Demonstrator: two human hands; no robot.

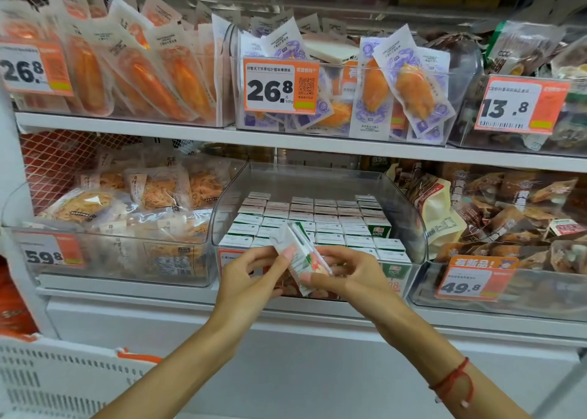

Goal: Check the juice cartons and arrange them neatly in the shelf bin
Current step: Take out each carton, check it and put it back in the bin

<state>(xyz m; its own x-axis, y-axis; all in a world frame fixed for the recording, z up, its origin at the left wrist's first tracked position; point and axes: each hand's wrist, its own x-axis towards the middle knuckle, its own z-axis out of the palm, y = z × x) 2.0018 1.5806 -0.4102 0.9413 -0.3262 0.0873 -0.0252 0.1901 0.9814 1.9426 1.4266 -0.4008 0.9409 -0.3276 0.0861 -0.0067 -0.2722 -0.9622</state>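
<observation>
A small white and green juice carton (pixel 300 256) is held tilted in front of the clear shelf bin (pixel 409 215). My left hand (pixel 251 277) pinches its left side, with a finger along its upper face. From the right, my right hand (pixel 349 275) grips its lower end. Inside the bin stand several rows of matching juice cartons (pixel 324 224), upright with white tops showing. The rows fill most of the bin, and the back strip of its floor is bare.
A bin of shredded snack bags (pixel 127 202) stands to the left and a bin of brown snack packs (pixel 514 215) to the right. Price tags hang on the bin fronts. The shelf above holds orange and purple pouches. A white perforated basket (pixel 57 377) is at lower left.
</observation>
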